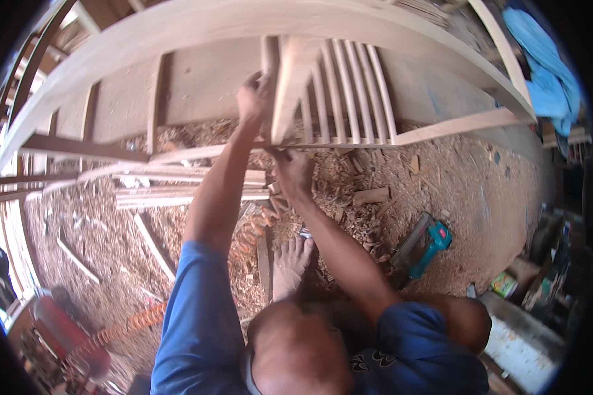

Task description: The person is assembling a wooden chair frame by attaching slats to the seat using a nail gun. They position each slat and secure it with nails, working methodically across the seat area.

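Sawdust and pale wood shavings (435,178) cover the floor under a large unfinished frame of pale curved timber with a row of upright slats (349,92). The left hand (254,99) is raised to a flat pale wooden slat (290,85) standing in the frame, its fingers (262,80) closed around the slat's left edge. The right hand (293,172) is lower, just under the frame's bottom rail (454,126), fingers curled shut; whether they grip anything I cannot tell. A bare foot (290,263) rests on the shavings below the hands. A teal and grey electric hand planer (423,245) lies well off to the right, and loose pale wooden strips (184,191) lie stacked to the left. A crumpled blue cloth (540,72) hangs at upper right.
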A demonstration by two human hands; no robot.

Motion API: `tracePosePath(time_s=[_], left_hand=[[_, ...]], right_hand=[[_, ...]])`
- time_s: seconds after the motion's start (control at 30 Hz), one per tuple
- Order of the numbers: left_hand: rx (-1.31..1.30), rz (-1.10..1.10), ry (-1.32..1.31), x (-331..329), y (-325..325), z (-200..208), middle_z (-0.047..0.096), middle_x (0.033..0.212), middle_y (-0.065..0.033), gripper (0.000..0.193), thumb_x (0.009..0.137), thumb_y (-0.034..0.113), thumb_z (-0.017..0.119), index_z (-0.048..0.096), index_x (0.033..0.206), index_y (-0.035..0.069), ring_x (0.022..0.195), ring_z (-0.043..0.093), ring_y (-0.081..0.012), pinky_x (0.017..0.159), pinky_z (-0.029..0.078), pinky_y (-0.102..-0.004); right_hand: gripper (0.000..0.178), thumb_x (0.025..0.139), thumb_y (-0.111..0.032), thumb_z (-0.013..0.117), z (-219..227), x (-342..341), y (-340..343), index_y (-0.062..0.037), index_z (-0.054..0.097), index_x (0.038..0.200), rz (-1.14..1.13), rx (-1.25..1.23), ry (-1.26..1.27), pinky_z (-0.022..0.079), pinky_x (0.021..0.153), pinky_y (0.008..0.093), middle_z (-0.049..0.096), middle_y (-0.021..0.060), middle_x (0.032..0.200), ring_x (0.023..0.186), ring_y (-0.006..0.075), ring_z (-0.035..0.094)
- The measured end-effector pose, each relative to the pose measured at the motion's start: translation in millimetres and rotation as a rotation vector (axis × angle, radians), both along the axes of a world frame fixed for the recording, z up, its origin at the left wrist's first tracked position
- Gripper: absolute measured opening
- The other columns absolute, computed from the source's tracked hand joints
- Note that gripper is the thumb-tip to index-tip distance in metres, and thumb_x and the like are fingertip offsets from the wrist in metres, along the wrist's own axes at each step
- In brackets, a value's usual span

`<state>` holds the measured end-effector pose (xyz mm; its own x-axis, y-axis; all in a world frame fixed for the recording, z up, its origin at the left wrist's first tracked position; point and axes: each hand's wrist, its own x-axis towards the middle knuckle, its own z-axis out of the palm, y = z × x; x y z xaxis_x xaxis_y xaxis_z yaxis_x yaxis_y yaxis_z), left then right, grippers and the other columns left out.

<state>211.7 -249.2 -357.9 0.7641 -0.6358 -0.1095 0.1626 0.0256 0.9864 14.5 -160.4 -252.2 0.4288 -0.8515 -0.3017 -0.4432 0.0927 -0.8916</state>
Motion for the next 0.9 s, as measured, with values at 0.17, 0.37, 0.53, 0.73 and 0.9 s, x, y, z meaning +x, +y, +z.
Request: tracePosePath(time_s=[0.17, 0.37, 0.53, 0.73, 0.9], left_hand=[[-0.068, -0.045, 0.010, -3, 10, 16, 0.072, 0.105, -0.0144, 0.056, 0.099, 0.040, 0.065, 0.061, 0.135, -0.003, 0.094, 0.066, -0.0201, 0.078, 0.054, -0.0349], [0.125, -0.123, -0.265, -12, 21, 59, 0.063, 0.075, -0.0017, 0.051, 0.102, 0.046, 0.059, 0.071, 0.120, 0.000, 0.072, 0.052, -0.0094, 0.061, 0.044, -0.0305], [0.261, -0.226, -0.300, -2, 23, 66, 0.062, 0.076, -0.0012, 0.048, 0.104, 0.044, 0.056, 0.070, 0.123, 0.002, 0.071, 0.056, -0.0091, 0.060, 0.046, -0.0285], [0.295, -0.292, -0.144, 5, 63, 64, 0.067, 0.103, -0.0110, 0.057, 0.104, 0.041, 0.055, 0.052, 0.146, 0.003, 0.086, 0.065, -0.0184, 0.076, 0.056, -0.0339], [0.411, -0.232, -0.489, -1, 109, 95, 0.075, 0.104, -0.0184, 0.037, 0.098, 0.025, 0.062, 0.069, 0.126, 0.003, 0.092, 0.072, -0.0238, 0.084, 0.057, -0.0363]], right_hand=[[0.044, 0.092, -0.052, 0.070, -4, 4, 0, -0.0107, 0.078, 0.103, -0.023, -0.011, 0.065, 0.033, 0.039, 0.0305, 0.059, -0.0027, 0.054, 0.040, 0.0081, 0.041], [0.049, 0.092, -0.057, 0.067, -13, -2, -1, -0.0085, 0.076, 0.092, 0.030, -0.046, 0.065, 0.039, 0.045, 0.0340, 0.062, 0.0012, 0.056, 0.043, 0.0128, 0.047], [0.046, 0.093, -0.055, 0.067, 6, -14, -4, -0.0101, 0.071, 0.084, 0.142, -0.151, 0.138, 0.028, 0.036, 0.0264, 0.050, -0.0040, 0.053, 0.041, 0.0055, 0.036], [0.049, 0.105, -0.048, 0.051, 58, -114, -73, -0.0055, 0.059, 0.082, 0.947, -0.004, 0.512, 0.026, 0.035, 0.0223, 0.045, -0.0027, 0.057, 0.043, 0.0048, 0.030], [0.036, 0.096, -0.038, 0.065, 136, -288, -153, -0.0035, 0.067, 0.104, 1.042, -0.172, 0.780, 0.052, 0.076, 0.0475, 0.062, 0.0199, 0.077, 0.076, 0.0324, 0.066]])
